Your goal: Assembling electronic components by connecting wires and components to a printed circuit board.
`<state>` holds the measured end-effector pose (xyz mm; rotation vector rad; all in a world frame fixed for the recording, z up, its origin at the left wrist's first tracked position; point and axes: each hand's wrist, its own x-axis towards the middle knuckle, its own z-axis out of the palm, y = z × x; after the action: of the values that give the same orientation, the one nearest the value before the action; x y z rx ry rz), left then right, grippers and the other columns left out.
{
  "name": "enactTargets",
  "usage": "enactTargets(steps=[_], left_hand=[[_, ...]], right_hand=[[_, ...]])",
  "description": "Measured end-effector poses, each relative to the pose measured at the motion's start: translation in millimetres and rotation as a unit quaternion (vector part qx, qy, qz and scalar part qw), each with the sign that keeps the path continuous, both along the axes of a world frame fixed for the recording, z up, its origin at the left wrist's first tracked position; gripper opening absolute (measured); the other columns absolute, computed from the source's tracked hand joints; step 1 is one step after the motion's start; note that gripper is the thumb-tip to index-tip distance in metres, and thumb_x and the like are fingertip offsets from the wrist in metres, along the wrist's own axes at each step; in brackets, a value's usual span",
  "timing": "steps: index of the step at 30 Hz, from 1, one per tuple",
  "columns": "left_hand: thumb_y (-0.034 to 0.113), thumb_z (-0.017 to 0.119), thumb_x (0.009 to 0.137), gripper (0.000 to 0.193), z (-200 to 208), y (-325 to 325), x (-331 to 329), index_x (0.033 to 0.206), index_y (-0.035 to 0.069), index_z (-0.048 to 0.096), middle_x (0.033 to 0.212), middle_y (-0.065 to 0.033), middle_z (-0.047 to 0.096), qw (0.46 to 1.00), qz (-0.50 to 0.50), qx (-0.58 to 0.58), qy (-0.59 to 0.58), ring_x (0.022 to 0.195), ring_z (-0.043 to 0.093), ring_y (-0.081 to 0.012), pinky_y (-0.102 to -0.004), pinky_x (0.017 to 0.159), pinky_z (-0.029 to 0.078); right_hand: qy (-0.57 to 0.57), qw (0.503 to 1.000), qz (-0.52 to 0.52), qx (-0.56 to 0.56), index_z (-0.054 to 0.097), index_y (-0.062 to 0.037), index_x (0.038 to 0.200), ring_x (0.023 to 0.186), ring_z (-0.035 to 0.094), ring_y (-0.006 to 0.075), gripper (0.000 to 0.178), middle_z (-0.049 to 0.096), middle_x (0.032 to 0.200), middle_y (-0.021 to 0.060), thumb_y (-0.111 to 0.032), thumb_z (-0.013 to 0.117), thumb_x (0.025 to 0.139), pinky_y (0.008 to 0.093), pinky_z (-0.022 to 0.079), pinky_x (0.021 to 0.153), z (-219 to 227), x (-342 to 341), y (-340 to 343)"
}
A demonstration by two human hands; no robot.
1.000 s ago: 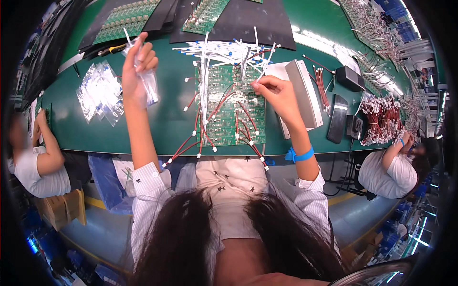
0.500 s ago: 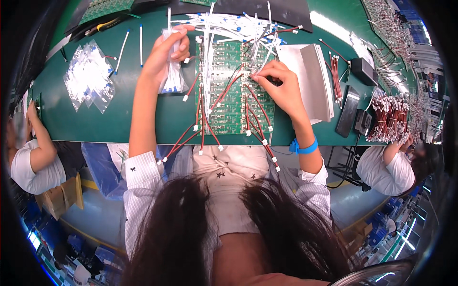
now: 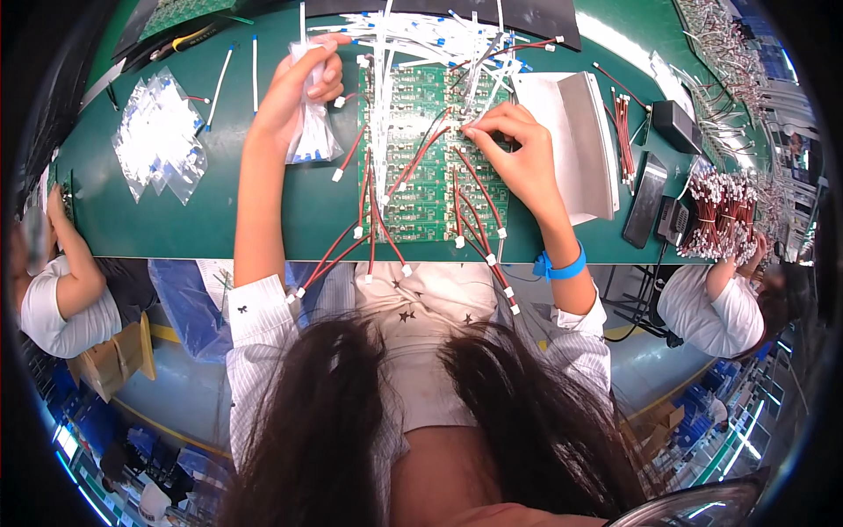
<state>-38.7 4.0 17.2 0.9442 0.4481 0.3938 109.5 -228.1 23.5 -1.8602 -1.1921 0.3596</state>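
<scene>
My left hand (image 3: 303, 88) is closed around a clear plastic bag of white flat cables (image 3: 313, 139) with blue ends, held over the table left of the boards. A panel of green circuit boards (image 3: 418, 211) lies flat before me. Several red-and-black wire leads (image 3: 474, 184) with white plugs run from it, some hanging over the table's near edge. White flat cables (image 3: 380, 114) also lie across the panel. My right hand (image 3: 518, 149) pinches thumb and forefinger together at the panel's right column of parts; what sits between the fingertips is too small to make out.
Loose white flat cables (image 3: 421, 35) are heaped behind the panel. Filled clear bags (image 3: 162, 140) lie at left. A bent metal tray (image 3: 566, 145), a dark phone-like slab (image 3: 644, 200) and bundled red leads (image 3: 720, 215) are at right. Co-workers sit on both sides.
The whole view has shifted slightly, the table and boards sitting a little higher in it. Both hands keep nearly the same places and grips.
</scene>
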Motion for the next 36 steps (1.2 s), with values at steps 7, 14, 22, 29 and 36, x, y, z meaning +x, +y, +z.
enactTargets(steps=[7,14,22,29,36], left_hand=[[0.017,0.054,0.087,0.029,-0.5,1.8,0.1,0.108,-0.001,0.049,0.062,0.0030,0.040,1.000,-0.006,-0.003,-0.003,0.042,0.028,-0.0011,-0.0183,0.040,0.020],[0.017,0.054,0.087,0.028,-1.4,3.6,-0.6,0.108,-0.001,0.049,0.063,0.0026,0.042,1.000,-0.005,-0.005,-0.005,0.043,0.028,-0.0013,-0.0184,0.040,0.021],[0.016,0.053,0.087,0.028,-0.5,3.0,-1.2,0.109,-0.001,0.049,0.063,0.0024,0.041,1.000,-0.004,-0.006,-0.008,0.043,0.029,-0.0016,-0.0186,0.040,0.022],[0.016,0.053,0.087,0.028,0.1,2.2,-2.0,0.109,-0.001,0.049,0.062,0.0026,0.040,1.000,0.000,-0.002,-0.004,0.043,0.028,-0.0018,-0.0189,0.041,0.022],[0.015,0.053,0.087,0.028,-0.2,2.6,-1.8,0.106,-0.005,0.051,0.062,0.0001,0.045,1.000,-0.002,-0.008,-0.025,0.044,0.030,-0.0027,-0.0195,0.043,0.024]], right_hand=[[-0.029,0.999,0.001,0.024,0.066,-0.0039,0.074,0.069,0.055,0.0194,0.004,0.060,0.072,0.0047,-0.005,0.068,0.070,0.0295,0.043,0.063,-2.9,-2.5,-0.5],[-0.171,0.982,0.013,0.085,0.064,-0.0035,0.071,0.066,0.054,0.0200,0.008,0.058,0.071,0.0038,-0.001,0.068,0.066,0.0307,0.042,0.061,-6.4,-4.8,0.1],[-0.223,0.967,0.035,0.122,0.062,-0.0027,0.073,0.065,0.055,0.0214,0.013,0.057,0.072,0.0056,0.002,0.068,0.063,0.0315,0.044,0.057,-12.4,-7.4,-1.3],[-0.132,0.986,0.008,0.100,0.064,-0.0021,0.077,0.064,0.057,0.0188,0.012,0.058,0.073,0.0059,0.003,0.068,0.066,0.0275,0.046,0.054,-10.1,-12.3,-3.7],[-0.084,0.994,-0.017,0.062,0.065,-0.0022,0.076,0.055,0.052,0.0090,0.007,0.060,0.072,0.0026,0.000,0.069,0.071,0.0208,0.039,0.046,-6.6,-11.7,-2.8]])
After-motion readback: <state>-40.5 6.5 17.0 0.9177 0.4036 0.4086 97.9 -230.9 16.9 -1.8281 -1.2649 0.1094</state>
